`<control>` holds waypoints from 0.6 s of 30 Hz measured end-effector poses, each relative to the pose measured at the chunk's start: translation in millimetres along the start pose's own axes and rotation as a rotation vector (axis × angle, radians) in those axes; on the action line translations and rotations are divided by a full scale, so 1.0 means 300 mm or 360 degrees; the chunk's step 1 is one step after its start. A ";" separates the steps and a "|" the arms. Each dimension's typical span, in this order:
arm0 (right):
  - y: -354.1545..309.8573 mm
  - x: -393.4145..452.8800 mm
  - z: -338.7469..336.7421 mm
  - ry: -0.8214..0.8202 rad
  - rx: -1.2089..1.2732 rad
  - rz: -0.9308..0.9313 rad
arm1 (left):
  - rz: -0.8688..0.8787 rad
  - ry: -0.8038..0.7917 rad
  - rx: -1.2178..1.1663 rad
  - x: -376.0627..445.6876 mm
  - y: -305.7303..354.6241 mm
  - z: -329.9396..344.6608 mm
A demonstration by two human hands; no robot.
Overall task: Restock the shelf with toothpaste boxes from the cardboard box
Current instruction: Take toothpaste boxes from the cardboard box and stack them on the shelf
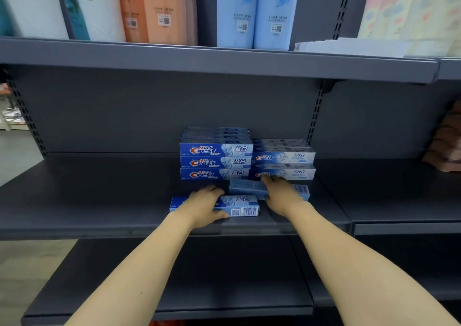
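My left hand [204, 204] grasps a box [243, 204]; right hand [280, 192] grasps a paler box [247, 187] on the shelf [99, 201]. Light, stiff card, probably crushable; hold long edges.

Left hand [204, 204] is covering the logo on the front toothpaste box [239, 207]; right hand [282, 193] is hiding much of the pale box [249, 187] — its print is blurring out. Tall packs [257, 11] up top are getting cropped by the frame edge. Their labels are reading too small. Brown item [446, 138] is cut off far right — unidentifiable.
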State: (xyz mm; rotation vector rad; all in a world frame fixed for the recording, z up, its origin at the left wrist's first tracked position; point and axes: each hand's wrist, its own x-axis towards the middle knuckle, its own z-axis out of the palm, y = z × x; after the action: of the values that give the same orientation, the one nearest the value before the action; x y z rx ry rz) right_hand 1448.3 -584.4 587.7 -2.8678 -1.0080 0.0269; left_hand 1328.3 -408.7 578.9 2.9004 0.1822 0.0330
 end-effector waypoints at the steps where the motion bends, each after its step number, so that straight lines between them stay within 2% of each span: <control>1: 0.004 0.002 -0.002 -0.0019 0.0007 -0.0001 | -0.0005 -0.0019 0.0000 -0.001 -0.004 -0.004; 13: 0.061 -0.010 -0.045 -0.0149 -0.0026 0.0055 | -0.0067 -0.0175 0.0059 0.027 -0.053 -0.108; 18: 0.090 -0.013 -0.046 -0.0184 -0.0043 0.0077 | -0.0070 -0.0500 0.0011 0.070 -0.028 -0.107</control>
State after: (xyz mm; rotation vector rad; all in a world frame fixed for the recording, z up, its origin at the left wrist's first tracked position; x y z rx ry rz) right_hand 1462.7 -609.2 598.6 -2.9446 -0.9645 0.1868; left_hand 1346.9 -390.5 608.3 2.8579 0.1892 -0.4279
